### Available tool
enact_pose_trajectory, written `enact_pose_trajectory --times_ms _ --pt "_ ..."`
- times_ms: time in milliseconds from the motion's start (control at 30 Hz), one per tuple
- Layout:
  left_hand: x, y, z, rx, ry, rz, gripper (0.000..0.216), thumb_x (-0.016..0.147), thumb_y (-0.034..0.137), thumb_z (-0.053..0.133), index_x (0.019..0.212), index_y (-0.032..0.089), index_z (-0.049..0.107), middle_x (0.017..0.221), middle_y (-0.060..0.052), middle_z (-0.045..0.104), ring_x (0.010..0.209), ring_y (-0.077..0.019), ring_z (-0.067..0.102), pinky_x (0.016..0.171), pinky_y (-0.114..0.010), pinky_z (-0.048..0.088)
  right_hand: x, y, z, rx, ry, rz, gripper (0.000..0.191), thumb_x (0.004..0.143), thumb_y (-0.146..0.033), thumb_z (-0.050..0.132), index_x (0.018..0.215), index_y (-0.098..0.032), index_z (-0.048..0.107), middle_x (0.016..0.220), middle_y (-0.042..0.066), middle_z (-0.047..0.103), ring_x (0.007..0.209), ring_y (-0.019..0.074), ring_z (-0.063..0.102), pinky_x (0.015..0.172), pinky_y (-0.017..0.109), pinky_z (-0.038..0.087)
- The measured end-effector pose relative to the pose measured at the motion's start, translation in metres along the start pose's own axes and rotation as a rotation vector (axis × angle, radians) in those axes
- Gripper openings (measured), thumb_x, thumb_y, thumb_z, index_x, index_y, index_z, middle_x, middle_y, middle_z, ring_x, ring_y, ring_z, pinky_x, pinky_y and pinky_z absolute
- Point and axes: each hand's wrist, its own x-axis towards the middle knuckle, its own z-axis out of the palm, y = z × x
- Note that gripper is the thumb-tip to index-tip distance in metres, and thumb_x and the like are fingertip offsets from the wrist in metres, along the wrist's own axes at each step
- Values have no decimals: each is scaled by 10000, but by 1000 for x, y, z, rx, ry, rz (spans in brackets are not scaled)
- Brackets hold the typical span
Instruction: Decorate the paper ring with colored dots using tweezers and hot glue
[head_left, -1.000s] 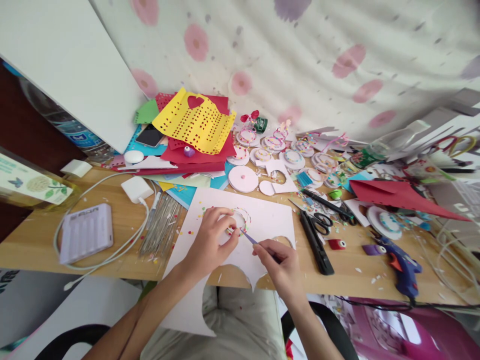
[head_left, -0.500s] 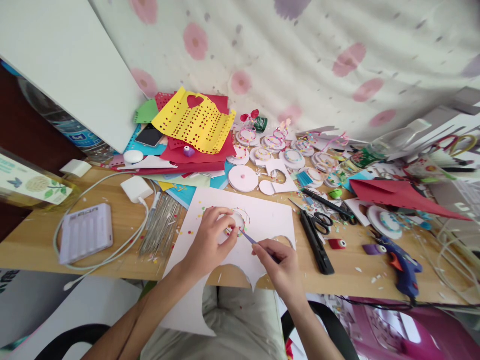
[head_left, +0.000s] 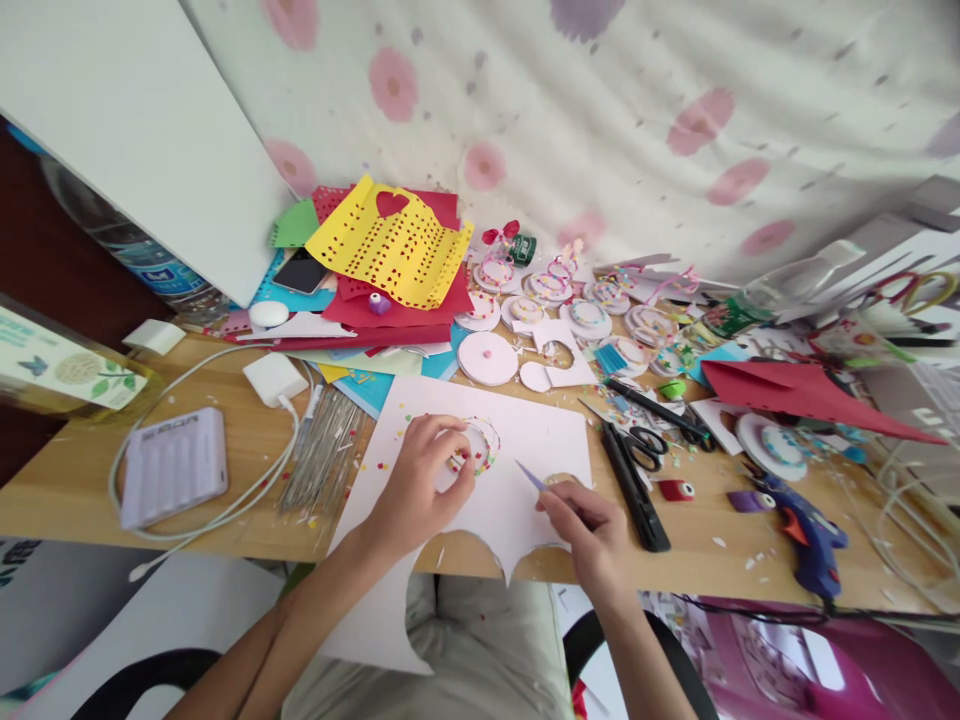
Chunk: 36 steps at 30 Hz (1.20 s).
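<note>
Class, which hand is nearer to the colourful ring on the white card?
Left: the left hand is at the ring, covering its left side; the right hand is apart from it, farther right.

Coloured ring [head_left: 493, 445], one: left part hidden behind left hand [head_left: 435, 470]; its tiny pieces are too small to identify; whether the fingers grip it is unclear.
Purple pointed tool [head_left: 529, 475], one: rear end hidden in right hand [head_left: 585, 520].
Phone [head_left: 300, 271], one: partly covered by yellow sheet [head_left: 394, 245].
Bottle [head_left: 161, 270], one: upper part hidden by white board [head_left: 150, 130].
Curtain [head_left: 525, 90]: cut off by top edge.
</note>
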Motion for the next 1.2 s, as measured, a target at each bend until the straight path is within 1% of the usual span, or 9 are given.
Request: enact_pose_trajectory --times_ms 133,300,500,667,767,900,1067,1133,1200 --pt "-1 0 0 8 -4 -2 87 902 137 570 865 216 564 1057 -72 606 1064 -229 556 973 -420 444 5 17 -11 30 26 -17 350 874 -454 612 678 -166 650 625 19 535 569 132 449 523 267 346" --pt "0 -2 2 25 6 16 95 916 150 581 854 217 552 1054 -73 607 1055 -224 573 966 -426 455 5 18 -11 11 6 -33 319 832 -442 662 661 -174 654 658 30 563 616 148 471 540 268 352" --pt "1 -2 2 39 14 45 125 896 110 598 854 215 544 1053 -69 608 1056 -220 577 963 -408 459 5 26 -10 61 2 -6 293 865 -427 639 729 -169 668 671 22 551 628 144 471 556 265 350" --pt "2 -4 1 37 14 45 128 894 103 607 861 215 557 1051 -70 611 1066 -224 571 937 -392 482 5 27 -10 113 -9 7 312 890 -419 619 710 -165 644 634 1 498 590 123 421 541 266 321" --pt "3 -7 2 40 12 57 99 894 158 647 920 222 577 1065 -74 623 1076 -236 578 943 -409 488 5 27 -10 128 -8 13 304 888 -419 622 720 -166 651 629 -5 492 587 122 421 537 264 319" --pt "3 -10 2 23 -3 57 237 855 220 725 1045 236 584 1128 -87 629 1121 -257 573 978 -441 481 5 27 -9 125 -3 26 297 886 -435 621 769 -166 669 644 -1 501 582 124 424 524 261 320" --pt "4 -5 -4 -73 -42 26 359 857 228 721 1185 250 578 1297 -107 595 1239 -268 526 1061 -463 431 6 26 -9 93 3 15 313 891 -442 617 753 -164 656 631 -4 496 576 120 428 517 251 327" --pt "0 -4 -13 -130 -2 -16 258 892 216 663 1142 246 604 1278 -96 607 1221 -257 543 1060 -449 427 5 24 -10 56 10 -1 301 892 -433 618 750 -171 658 624 -7 502 578 122 442 518 247 335" --pt "-8 -6 -26 -202 125 -118 96 925 212 591 1012 238 623 1109 -63 649 1081 -222 602 968 -392 478 3 20 -9 -30 24 -70 281 891 -420 617 755 -179 666 655 9 559 598 135 493 532 249 368"
